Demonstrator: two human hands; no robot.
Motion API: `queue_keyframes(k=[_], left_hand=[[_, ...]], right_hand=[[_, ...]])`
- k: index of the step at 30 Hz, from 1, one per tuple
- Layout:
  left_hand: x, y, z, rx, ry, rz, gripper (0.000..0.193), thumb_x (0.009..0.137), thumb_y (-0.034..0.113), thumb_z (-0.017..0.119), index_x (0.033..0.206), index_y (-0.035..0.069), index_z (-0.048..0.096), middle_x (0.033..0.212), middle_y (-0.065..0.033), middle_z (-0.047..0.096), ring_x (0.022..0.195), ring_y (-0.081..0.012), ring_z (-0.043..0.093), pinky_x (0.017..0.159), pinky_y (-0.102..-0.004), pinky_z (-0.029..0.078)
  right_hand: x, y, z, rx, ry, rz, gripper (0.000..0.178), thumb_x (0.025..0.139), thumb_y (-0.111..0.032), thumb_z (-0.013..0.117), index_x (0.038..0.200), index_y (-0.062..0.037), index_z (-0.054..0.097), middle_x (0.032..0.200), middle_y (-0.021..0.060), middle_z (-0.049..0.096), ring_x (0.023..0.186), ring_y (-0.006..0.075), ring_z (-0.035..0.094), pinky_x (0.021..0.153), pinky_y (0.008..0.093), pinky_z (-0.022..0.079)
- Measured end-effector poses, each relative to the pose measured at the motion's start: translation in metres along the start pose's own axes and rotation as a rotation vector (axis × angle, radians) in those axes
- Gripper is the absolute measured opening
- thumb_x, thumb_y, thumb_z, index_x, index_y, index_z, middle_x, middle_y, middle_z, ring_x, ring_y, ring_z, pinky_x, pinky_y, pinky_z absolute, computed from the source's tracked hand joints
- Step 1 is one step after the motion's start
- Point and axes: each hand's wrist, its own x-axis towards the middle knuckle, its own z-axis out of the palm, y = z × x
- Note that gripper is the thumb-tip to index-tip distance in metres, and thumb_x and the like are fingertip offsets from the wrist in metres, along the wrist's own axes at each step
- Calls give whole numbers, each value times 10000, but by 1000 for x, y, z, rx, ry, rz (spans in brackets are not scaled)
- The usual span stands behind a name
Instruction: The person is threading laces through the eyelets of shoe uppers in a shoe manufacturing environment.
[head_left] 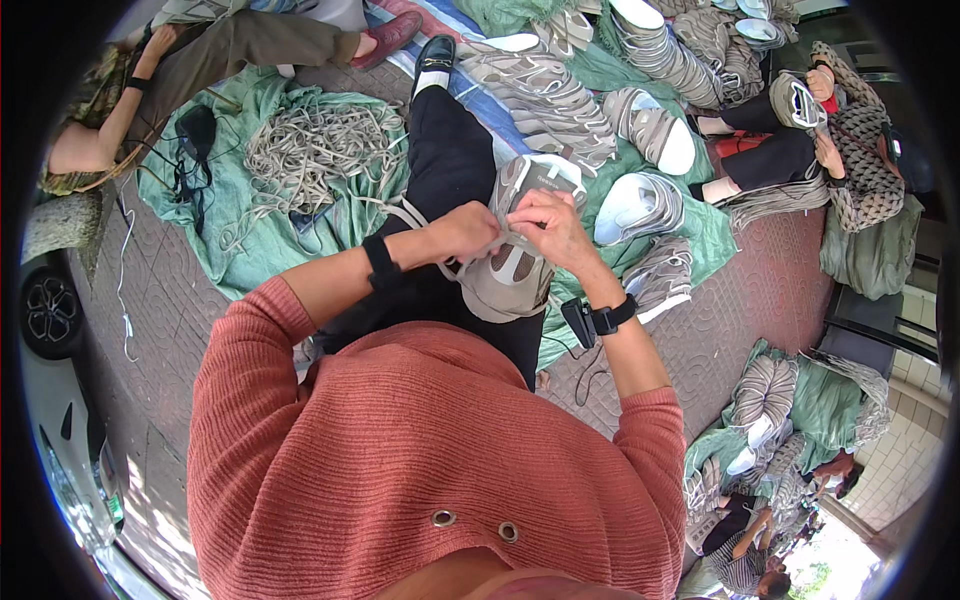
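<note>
A grey-beige shoe upper (505, 290) lies across my dark-trousered lap, its toe toward me and its tongue pointing away. My left hand (466, 232) is closed on a flat pale shoelace (403, 212), whose loose length trails off to the left. Just beside it, my right hand (552, 226) has its thumb and fingers pinched together over the upper's lacing area. It seems to grip the same lace, though the fingers partly cover it. Both hands meet above the middle of the upper, nearly touching.
A tangled heap of laces (320, 155) rests on a green sheet (215, 235) to the left. Stacked uppers (545, 95) stand ahead, more (640, 210) to the right. Co-workers sit at left and right, one holding an upper (797, 103). A parked car (65, 420) is at far left.
</note>
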Motion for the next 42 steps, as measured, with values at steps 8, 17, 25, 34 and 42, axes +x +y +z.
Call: queue_keyframes(k=[8, 17, 25, 34, 42], left_hand=[[-12, 21, -14, 979, 343, 676, 419, 710, 187, 690, 1068, 160, 473, 819, -103, 583, 723, -341, 609, 606, -414, 481], [-4, 15, -35, 922, 103, 757, 297, 746, 233, 667, 952, 131, 480, 702, -89, 597, 700, -322, 593, 549, -421, 428], [-1, 2, -26, 862, 279, 845, 286, 760, 286, 646, 921, 114, 483, 666, -81, 574, 631, -323, 575, 501, -408, 421], [4, 13, -34, 872, 181, 810, 434, 718, 393, 670, 905, 68, 451, 597, -102, 553, 616, -337, 572, 503, -405, 417], [-13, 35, -44, 887, 27, 708, 530, 703, 477, 657, 914, 34, 457, 612, -125, 564, 660, -336, 590, 552, -387, 442]], right_hand=[[-8, -19, -17, -183, -2, -140, 156, 677, 23, 570, 793, -39, 655, 796, 60, 542, 785, 230, 533, 768, 338, 381], [-7, -16, -20, -30, -66, -20, 182, 686, 15, 569, 823, -62, 660, 722, 78, 528, 702, 255, 543, 664, 339, 423], [8, -12, -18, 26, -148, 200, 126, 728, -67, 618, 842, -87, 666, 698, 100, 526, 643, 283, 555, 588, 367, 440], [10, -25, -26, -432, -249, -57, 137, 699, -48, 624, 824, -83, 580, 855, 65, 550, 895, 255, 536, 786, 375, 406], [-113, 136, -235, -799, 759, 1066, 154, 829, -172, 550, 931, -102, 642, 819, 82, 608, 748, 213, 581, 693, 359, 467]])
